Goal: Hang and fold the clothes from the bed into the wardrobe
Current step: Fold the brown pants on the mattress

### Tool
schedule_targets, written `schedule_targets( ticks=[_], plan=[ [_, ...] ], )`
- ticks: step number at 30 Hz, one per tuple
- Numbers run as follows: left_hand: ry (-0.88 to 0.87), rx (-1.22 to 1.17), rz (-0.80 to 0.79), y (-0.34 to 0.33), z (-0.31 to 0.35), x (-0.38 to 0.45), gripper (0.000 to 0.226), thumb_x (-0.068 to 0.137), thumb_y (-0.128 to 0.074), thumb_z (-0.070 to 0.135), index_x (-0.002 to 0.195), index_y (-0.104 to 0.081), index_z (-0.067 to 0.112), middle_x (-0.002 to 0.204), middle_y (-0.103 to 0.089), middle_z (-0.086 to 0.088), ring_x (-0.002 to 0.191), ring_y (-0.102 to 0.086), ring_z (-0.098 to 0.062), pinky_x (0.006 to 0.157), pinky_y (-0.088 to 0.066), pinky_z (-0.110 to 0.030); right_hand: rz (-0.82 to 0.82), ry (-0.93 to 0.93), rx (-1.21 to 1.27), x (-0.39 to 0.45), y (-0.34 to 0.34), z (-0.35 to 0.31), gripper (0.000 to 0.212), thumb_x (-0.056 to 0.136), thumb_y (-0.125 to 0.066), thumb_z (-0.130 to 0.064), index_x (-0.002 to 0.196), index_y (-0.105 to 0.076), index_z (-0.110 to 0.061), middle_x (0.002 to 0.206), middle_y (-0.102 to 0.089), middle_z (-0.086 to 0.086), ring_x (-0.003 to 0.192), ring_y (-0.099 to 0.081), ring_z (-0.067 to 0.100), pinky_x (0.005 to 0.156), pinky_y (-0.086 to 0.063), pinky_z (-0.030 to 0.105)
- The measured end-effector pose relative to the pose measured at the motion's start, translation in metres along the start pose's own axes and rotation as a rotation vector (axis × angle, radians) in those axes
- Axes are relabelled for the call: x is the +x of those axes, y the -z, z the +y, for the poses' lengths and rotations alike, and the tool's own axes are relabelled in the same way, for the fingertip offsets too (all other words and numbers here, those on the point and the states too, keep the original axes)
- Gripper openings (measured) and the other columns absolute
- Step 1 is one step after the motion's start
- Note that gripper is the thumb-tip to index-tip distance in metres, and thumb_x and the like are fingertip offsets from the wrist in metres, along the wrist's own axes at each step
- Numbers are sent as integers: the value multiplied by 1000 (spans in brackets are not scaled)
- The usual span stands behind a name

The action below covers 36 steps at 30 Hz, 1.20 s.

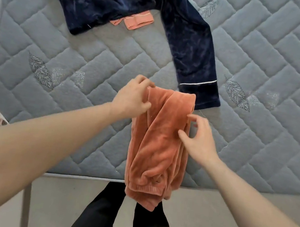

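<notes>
Orange velvet trousers [158, 134] — left hand [131, 96] pinching, right hand [198, 140] touching

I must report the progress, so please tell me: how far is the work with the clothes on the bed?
Done: nothing visibly put away; no wardrobe is in view. In hand: the orange velvet garment lies lengthwise, its cuffs hanging past the mattress edge; the left hand pinches its top corner, the right hand hovers open beside it. Left: the navy velvet top, spread out, with another orange piece beneath it.
</notes>
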<state>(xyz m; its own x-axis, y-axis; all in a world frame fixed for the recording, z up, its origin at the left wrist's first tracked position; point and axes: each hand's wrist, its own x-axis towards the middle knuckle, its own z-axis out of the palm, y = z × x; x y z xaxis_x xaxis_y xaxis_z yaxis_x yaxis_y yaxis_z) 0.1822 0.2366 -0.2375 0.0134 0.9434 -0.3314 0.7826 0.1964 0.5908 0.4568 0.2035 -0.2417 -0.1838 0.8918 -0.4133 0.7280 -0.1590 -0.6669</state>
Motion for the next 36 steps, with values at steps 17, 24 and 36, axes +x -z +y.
schedule_targets(
  ticks=[17, 24, 36],
  plan=[
    [31, 270, -378, -11, -5, 54, 25, 68, -75, 38, 74, -52, 29, 76, -60, 12, 94, -67, -27, 77, -41, -33, -334, -63, -177, 126, 13, -26, 25, 64, -77, -33, 88, -73, -32, 85, -74, -10, 85, -72, 13, 63, -54, 21],
    [-132, -40, 13, 64, 26, 42, 25, 61, -64, 28, 86, -64, 27, 85, -65, 8, 84, -61, -21, 74, -52, -39, -5, 267, -33, 105, 69, -74, 20, 75, -77, -32, 89, -76, -47, 103, -62, -15, 102, -60, 0, 86, -42, 10],
    [-416, 232, 52, 25, 6, -36, 49, 60, -70, 11, 108, -67, 21, 107, -59, 1, 99, -54, -26, 77, -39, -34, -20, 432, -211, 29, 26, -34, 43, 64, -83, -10, 98, -62, -25, 105, -52, -11, 97, -47, 19, 85, -44, 29]
  ],
)
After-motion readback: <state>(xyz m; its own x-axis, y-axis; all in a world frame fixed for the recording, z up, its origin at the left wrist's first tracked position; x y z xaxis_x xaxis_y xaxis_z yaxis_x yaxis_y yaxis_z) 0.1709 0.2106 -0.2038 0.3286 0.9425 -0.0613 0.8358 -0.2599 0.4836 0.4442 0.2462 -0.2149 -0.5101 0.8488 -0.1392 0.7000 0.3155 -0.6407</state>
